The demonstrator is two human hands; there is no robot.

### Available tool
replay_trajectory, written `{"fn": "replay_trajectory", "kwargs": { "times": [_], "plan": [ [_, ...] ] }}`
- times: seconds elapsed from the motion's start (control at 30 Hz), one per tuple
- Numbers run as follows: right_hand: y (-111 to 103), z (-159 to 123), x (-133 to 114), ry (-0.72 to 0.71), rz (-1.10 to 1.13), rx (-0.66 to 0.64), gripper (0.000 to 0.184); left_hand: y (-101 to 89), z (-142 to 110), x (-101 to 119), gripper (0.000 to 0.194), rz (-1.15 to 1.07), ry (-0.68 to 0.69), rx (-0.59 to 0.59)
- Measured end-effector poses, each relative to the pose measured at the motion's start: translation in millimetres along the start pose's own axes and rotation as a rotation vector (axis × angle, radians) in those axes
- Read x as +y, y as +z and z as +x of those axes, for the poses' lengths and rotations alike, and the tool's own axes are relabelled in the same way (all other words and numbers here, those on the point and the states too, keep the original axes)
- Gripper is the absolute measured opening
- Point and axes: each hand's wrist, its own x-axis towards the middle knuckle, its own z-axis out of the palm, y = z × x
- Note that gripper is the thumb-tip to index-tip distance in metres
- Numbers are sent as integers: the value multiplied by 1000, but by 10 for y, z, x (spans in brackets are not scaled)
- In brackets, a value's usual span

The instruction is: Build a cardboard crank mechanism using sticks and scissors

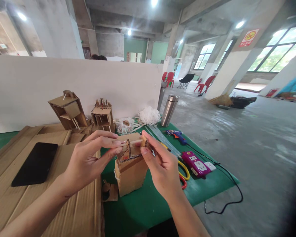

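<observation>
A cardboard box (132,176) stands upright on the green tabletop, its top near both of my hands. My left hand (96,153) pinches one end of a thin pale stick (135,141), which runs across above the box top past an upright cardboard piece (129,148). At the stick's other end, the fingers of my right hand (160,161) close on a small cardboard piece (144,142). Whether the stick passes through that piece is hard to see. Beside the box's foot lies a cut cardboard scrap (111,192).
Cardboard sheets (71,207) carry a black phone (36,163) at left. Two cardboard models, one larger (67,110) and one smaller (103,116), stand behind. To the right are a steel bottle (169,111), glue gun (176,135), purple power strip (195,164) and yellow-handled scissors (185,170).
</observation>
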Motion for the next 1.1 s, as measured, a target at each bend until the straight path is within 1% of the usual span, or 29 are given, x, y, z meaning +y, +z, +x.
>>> {"fn": "replay_trajectory", "kwargs": {
  "times": [0.1, 0.2, 0.3, 0.4, 0.5, 0.57, 0.67, 0.77, 0.83, 0.9, 0.97, 1.07, 1.1],
  "plan": [
    [25, 0, -52, -75, -21, 59, 43, 17, -13, 13, 11, -18, -15, 16],
    [29, -4, -111, -209, -113, 90, 49, 34, -25, 29, 11, -23, -30, 43],
    [-4, 8, -165, -344, -281, 55, 57, 30, -35, 32, 12, -12, -45, 37],
    [-59, 49, -200, -446, -414, 13, 59, 14, -50, 15, 10, 3, -58, -13],
    [-113, 104, -202, -509, -518, -58, 61, 16, -75, -8, 6, -2, -88, -88],
    [-141, 130, -183, -530, -575, -120, 61, 35, -91, -14, 5, -14, -145, -150],
    [-165, 142, -133, -547, -639, -214, 59, 79, -109, -16, 18, -87, -219, -241],
    [-176, 138, -72, -542, -676, -281, 54, 128, -140, -62, 35, -198, -229, -335],
    [-187, 141, -34, -544, -687, -291, 53, 162, -182, -139, 41, -248, -248, -370],
    [-203, 149, -6, -549, -690, -281, 54, 205, -242, -244, 41, -287, -299, -395],
    [-218, 158, 9, -560, -687, -266, 54, 261, -315, -352, 44, -333, -397, -461],
    [-232, 162, 9, -570, -691, -276, 55, 372, -432, -480, 58, -453, -574, -640],
    [-234, 160, 6, -572, -693, -289, 56, 414, -470, -510, 59, -522, -622, -694]
  ]
}}
